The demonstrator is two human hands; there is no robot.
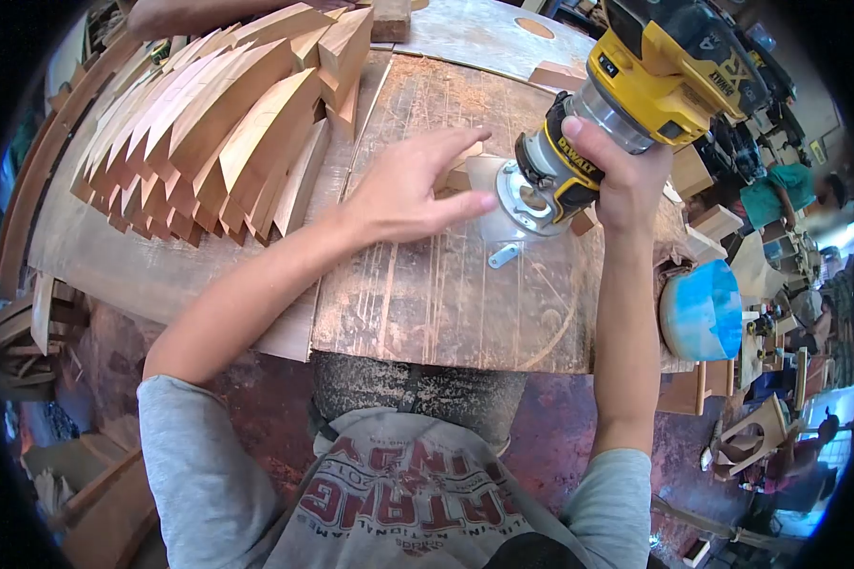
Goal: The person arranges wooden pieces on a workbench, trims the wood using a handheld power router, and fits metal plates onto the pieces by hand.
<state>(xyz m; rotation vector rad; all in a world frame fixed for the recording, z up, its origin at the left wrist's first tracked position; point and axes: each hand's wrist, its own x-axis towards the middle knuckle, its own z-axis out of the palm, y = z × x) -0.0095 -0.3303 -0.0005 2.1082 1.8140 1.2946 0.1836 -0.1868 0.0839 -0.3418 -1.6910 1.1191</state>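
My right hand [626, 175] is wrapped round the lower body of a yellow and black cordless router [650, 81], which leans with its top toward the upper right. Its clear round base [531, 223] is tilted over the worktable [427, 303]. Beside the base, my left hand [413, 185] is open, thumb and fingers spread apart. A small wooden piece [457, 178] shows partly between that thumb and the fingers; whether they touch it I cannot tell. The router bit is hidden.
Curved wooden pieces [199, 123] are stacked on the table's left, with another person's arm [199, 14] behind them. A blue and white container [702, 311] stands at the right edge. Farther right are wooden parts and a person in a green shirt [778, 197].
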